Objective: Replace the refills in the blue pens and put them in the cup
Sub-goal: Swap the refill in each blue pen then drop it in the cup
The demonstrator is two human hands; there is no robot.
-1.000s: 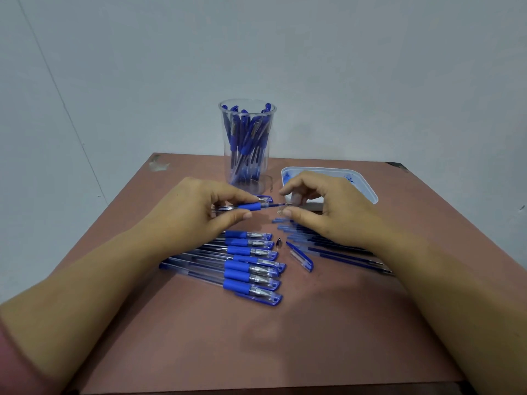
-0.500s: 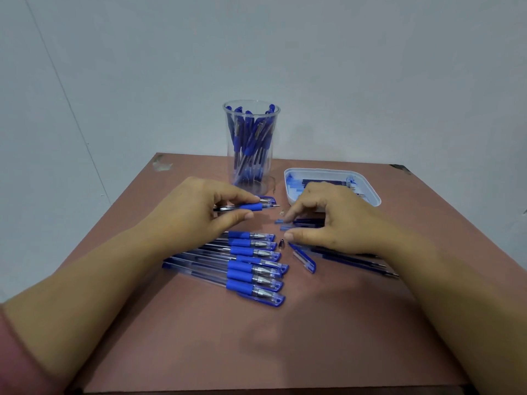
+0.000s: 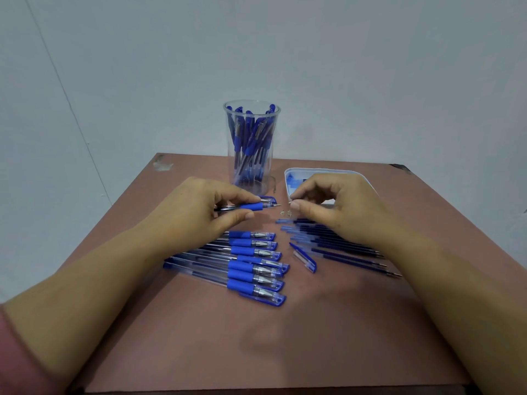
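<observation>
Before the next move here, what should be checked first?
1. Left-hand grip holds pen: ok.
2. Refill tip pokes out of pen: ok.
3. Right-hand grip pinches a tip piece: cannot tell, too small.
4. Metal bits lie between the hands: ok.
5. Loose cap lies on table: ok.
6. Cup stands upright: ok.

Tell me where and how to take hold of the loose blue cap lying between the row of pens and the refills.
Pinch the loose cap across its narrow width near the middle, coming straight down from above. It lies flat and slanted on the table, apart from the pens and refills, so both long sides look free.
</observation>
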